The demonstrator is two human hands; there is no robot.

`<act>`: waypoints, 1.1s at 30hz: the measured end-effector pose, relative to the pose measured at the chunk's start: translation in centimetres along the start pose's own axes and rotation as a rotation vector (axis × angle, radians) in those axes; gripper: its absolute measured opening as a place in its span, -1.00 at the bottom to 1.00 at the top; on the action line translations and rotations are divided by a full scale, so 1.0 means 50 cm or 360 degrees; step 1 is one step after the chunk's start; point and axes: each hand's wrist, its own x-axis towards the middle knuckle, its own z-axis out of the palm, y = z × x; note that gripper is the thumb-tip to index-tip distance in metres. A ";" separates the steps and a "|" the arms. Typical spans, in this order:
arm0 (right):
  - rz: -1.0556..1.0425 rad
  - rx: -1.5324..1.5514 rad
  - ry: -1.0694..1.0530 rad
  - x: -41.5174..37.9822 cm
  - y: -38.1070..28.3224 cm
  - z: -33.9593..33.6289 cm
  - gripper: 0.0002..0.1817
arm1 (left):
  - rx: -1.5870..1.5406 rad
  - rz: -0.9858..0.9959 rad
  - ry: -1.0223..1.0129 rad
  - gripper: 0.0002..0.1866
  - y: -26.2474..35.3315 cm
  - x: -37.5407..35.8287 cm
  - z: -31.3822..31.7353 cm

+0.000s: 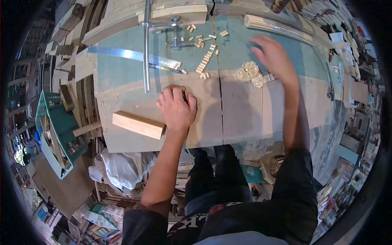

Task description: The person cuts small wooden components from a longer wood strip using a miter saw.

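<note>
My left hand (pixel 176 107) rests palm down on the pale board, its fingers curled under; what they hold, if anything, is hidden. Just left of it lies a rectangular wood block (pixel 138 125). My right hand (pixel 271 56) hovers over the green tabletop with fingers stretched out and a little blurred. Below it sits a clump of round, pale wooden pieces (pixel 248 72), with a short row of small pegs (pixel 268 78) beside it. Nearer the middle, short wooden dowels (pixel 205 61) form a slanting row, and several loose ones (pixel 199 42) are scattered behind.
A metal ruler (pixel 130 55) and a pen (pixel 165 68) lie at the left. A bar clamp (pixel 147 49) reaches over the bench's far edge. Long dowel rods (pixel 279 29) are bundled at the back right. A green crate (pixel 57 130) stands left of the bench (pixel 241 122).
</note>
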 end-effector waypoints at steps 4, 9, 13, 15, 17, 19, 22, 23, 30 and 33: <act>-0.0289 0.0163 0.0182 0.144 -0.047 0.093 -0.63 | 0.0005 -0.0012 -0.0027 -0.72 -0.001 0.003 -0.002; -0.0040 -0.0165 -0.0114 0.194 -0.037 0.137 -0.58 | 0.0092 -0.0079 -0.0132 -0.70 0.003 0.007 -0.009; 0.0061 0.0050 -0.0159 0.193 -0.044 0.135 -0.61 | 0.0093 -0.0067 -0.0142 -0.66 0.001 0.006 -0.012; 0.0128 0.0549 -0.0062 0.192 -0.053 0.138 -0.67 | 0.0080 -0.0071 -0.0137 -0.66 -0.001 0.005 -0.013; -0.0050 0.0405 0.0015 0.194 -0.067 0.162 -0.69 | 0.0071 -0.0057 -0.0143 -0.66 0.000 0.008 -0.012; -0.0195 0.0197 0.0051 0.190 -0.081 0.168 -0.73 | 0.0101 -0.0072 -0.0137 -0.67 0.002 0.007 -0.010; -0.0158 0.0213 0.0025 0.187 -0.098 0.161 -0.79 | 0.0106 -0.0059 -0.0132 -0.68 0.005 0.007 -0.013; -0.0148 0.0231 0.0028 0.181 -0.104 0.161 -0.83 | 0.0112 -0.0051 -0.0130 -0.68 0.004 0.008 -0.016; -0.0155 0.0169 0.0231 0.174 -0.093 0.177 -0.82 | 0.0119 -0.0068 -0.0173 -0.68 0.002 0.012 -0.009; 0.0516 0.1315 0.0053 0.192 -0.081 0.151 -0.91 | 0.0115 -0.0077 -0.0172 -0.68 0.002 0.013 -0.009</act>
